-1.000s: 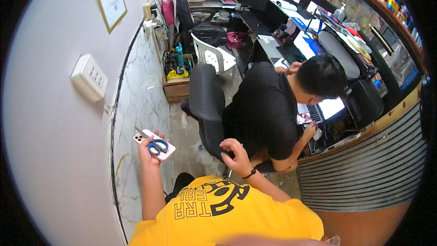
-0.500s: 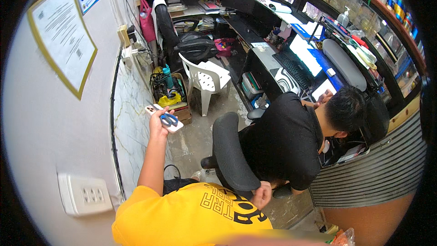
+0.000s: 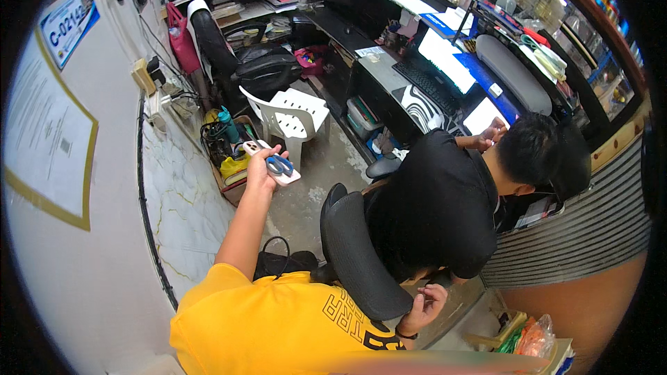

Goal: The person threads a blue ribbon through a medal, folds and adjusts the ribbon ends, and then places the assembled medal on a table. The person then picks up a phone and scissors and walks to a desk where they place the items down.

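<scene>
My left hand is stretched out ahead at the left, closed around a white phone with its camera lenses showing. Blue-handled scissors lie against the phone in the same grip; their blades are mostly hidden. Low in the view, my right hand, with a dark band at its wrist, hovers by the lower end of a black chair backrest. Its fingers are loosely bent and apart, with nothing seen in them. Whether it touches the backrest, I cannot tell.
A person in a black shirt sits close at my right, leaning toward a desk with a keyboard. Ahead stands a white plastic chair, beside a cardboard box of tools. A marbled wall runs along the left.
The view has swung, so the room sits further left. My left hand still grips the phone and scissors. My right hand has shifted right and its fingers have spread more.
</scene>
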Tool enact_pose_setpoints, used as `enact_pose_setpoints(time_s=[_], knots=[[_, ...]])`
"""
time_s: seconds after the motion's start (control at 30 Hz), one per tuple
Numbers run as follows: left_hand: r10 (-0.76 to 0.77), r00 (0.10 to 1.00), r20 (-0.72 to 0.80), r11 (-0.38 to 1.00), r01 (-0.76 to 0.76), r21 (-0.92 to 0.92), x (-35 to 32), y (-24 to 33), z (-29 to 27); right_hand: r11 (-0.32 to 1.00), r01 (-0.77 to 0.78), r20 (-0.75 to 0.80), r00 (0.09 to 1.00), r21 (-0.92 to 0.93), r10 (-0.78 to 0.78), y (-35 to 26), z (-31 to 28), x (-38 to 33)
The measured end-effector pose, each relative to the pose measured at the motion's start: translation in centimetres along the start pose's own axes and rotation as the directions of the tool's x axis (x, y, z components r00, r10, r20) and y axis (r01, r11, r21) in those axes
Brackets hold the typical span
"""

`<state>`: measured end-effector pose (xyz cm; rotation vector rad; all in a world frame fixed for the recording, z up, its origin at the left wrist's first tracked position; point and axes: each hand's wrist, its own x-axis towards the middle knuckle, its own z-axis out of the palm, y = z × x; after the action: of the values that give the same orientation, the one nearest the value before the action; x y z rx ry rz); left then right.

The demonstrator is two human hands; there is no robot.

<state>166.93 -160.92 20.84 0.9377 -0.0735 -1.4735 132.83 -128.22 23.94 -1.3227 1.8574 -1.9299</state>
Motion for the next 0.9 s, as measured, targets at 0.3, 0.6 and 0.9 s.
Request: enact_pose_setpoints(time_s=[0.3, 0.6, 0.9], knots=[[-0.152, 0.978, 0.140, 0.973, 0.123, 0.197, 9.8, -2.0, 6.7, 0.888, -0.105, 0.624, 0.674, -0.449, 0.395, -10.5, 4.3, 6.9], [-0.444, 0.886, 0.134, 0.852, 0.370, 0.371, 16.2, 0.4, 8.4, 0.597, -0.106, 0.239, 0.850, -0.795, 0.470, -15.5, 19.4, 5.0], [-0.642, 0.722, 0.257, 0.665, 0.357, 0.657, 12.2, 0.6, 7.7, 0.853, -0.267, 0.070, 0.941, -0.448, 0.331, -14.7, 26.8, 7.2]])
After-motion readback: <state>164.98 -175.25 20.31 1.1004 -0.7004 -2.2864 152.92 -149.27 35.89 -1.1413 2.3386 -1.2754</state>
